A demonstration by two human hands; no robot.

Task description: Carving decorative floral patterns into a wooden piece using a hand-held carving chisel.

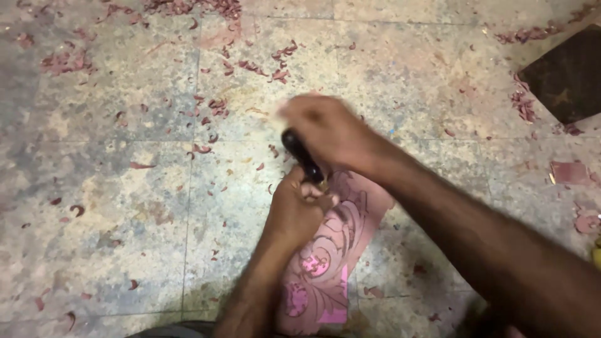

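**A:** Okay, starting closest to us: the long pinkish wooden panel with a carved floral scroll [328, 250] lies flat on the mottled stone tile floor [125, 206], running up and away from our knees. A bright pink paper pattern looks stuck to its near end, though we can't be sure it's paper.

**B:** Yep. Our left hand [297, 209] sits right on top of the panel's far half, fingers curled shut around the lower shaft of the black-handled carving chisel [302, 156]. We'd guess it's down low like that to steer the tip and pin the panel.

**A:** And our right hand [328, 128], just past the panel's far end, is wrapped around or over the top of the handle. It's blurred, so we can't tell how tightly it's closed.

**B:** The chisel leans away from the panel, tip hidden under the left hand.

**A:** Beyond the panel, reddish curled wood shavings [219, 106] are scattered all over the floor, thickest at the far edge.

**B:** Far right of the panel there's a dark brown square board [566, 75], well apart.
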